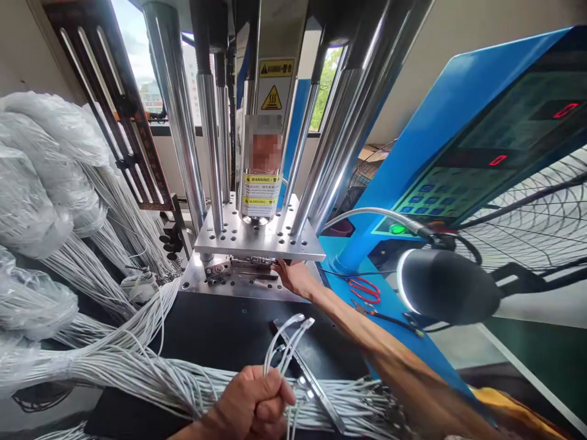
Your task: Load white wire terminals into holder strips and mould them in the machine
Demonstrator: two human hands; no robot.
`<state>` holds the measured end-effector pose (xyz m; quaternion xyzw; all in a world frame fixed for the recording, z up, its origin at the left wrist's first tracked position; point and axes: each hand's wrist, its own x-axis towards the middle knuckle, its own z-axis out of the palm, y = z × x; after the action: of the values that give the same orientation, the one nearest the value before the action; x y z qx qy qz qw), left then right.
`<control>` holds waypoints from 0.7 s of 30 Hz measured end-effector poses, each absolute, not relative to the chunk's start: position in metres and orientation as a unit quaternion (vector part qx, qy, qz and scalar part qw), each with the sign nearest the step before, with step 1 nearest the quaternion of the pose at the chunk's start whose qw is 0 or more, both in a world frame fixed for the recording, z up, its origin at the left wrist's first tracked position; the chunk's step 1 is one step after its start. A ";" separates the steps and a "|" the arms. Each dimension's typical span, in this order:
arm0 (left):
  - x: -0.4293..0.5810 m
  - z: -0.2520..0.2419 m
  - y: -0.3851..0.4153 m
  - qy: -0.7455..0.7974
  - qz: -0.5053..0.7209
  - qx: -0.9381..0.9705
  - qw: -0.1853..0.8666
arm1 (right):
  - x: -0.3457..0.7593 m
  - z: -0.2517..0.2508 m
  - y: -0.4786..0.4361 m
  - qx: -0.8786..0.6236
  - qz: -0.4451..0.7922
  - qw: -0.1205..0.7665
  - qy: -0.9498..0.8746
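My left hand [257, 400] is closed around a few white cables [287, 348], whose connector ends stick up above the fist. My right hand [293, 278] reaches beneath the upper metal plate [261, 244] of a press. Its fingers close on the right end of a narrow metal strip [254, 261] lying in the press; the fingertips are partly hidden by the plate. A second long metal strip [314, 382] lies slanted on the black table, just right of my left hand. Under both, a thick bundle of white cables [151, 373] runs across the front.
Wrapped cable bundles [32, 183] are piled at the left. Right of the press are red-handled scissors [364, 290], pliers [362, 308], a lamp [447, 287] and a blue control panel [458, 146]. Steel columns [208, 153] stand around the press cylinder [261, 192], which carries warning labels.
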<state>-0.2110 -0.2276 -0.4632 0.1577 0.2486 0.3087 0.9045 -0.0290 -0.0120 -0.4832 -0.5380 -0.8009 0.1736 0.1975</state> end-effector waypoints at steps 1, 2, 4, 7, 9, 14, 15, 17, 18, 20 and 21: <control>-0.216 -0.468 -0.242 0.265 0.308 0.161 0.899 | -0.025 -0.489 -0.024 -0.536 0.165 0.183 -0.807; -0.221 -0.473 -0.252 0.286 0.315 0.162 0.891 | -0.020 -0.495 -0.036 -0.537 0.153 0.169 -0.812; -0.231 -0.480 -0.264 0.327 0.336 0.168 0.867 | -0.008 -0.508 -0.064 -0.542 0.121 0.140 -0.820; -0.238 -0.486 -0.273 0.360 0.341 0.206 0.844 | 0.008 -0.523 -0.103 -0.558 0.067 0.092 -0.822; -0.236 -0.489 -0.278 0.376 0.333 0.238 0.831 | 0.016 -0.529 -0.122 -0.568 0.037 0.067 -0.819; -0.229 -0.500 -0.286 0.391 0.338 0.305 0.800 | 0.027 -0.517 -0.146 -0.547 -0.015 0.033 -0.836; -0.229 -0.503 -0.286 0.391 0.337 0.312 0.798 | 0.027 -0.511 -0.147 -0.537 -0.008 0.033 -0.843; -0.230 -0.510 -0.285 0.394 0.338 0.315 0.794 | 0.026 -0.498 -0.140 -0.509 0.057 0.066 -0.856; -0.231 -0.513 -0.285 0.393 0.340 0.315 0.795 | 0.023 -0.491 -0.132 -0.497 0.132 0.120 -0.849; -0.233 -0.520 -0.283 0.382 0.346 0.309 0.799 | 0.013 -0.482 -0.107 -0.473 0.314 0.280 -0.774; -0.234 -0.524 -0.283 0.374 0.351 0.304 0.803 | 0.005 -0.478 -0.091 -0.460 0.394 0.363 -0.708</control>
<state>-0.2340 -0.2825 -0.5237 0.3039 0.3742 0.3507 0.8029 0.0048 -0.0908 -0.4783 -0.4600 -0.7082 0.3940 0.3627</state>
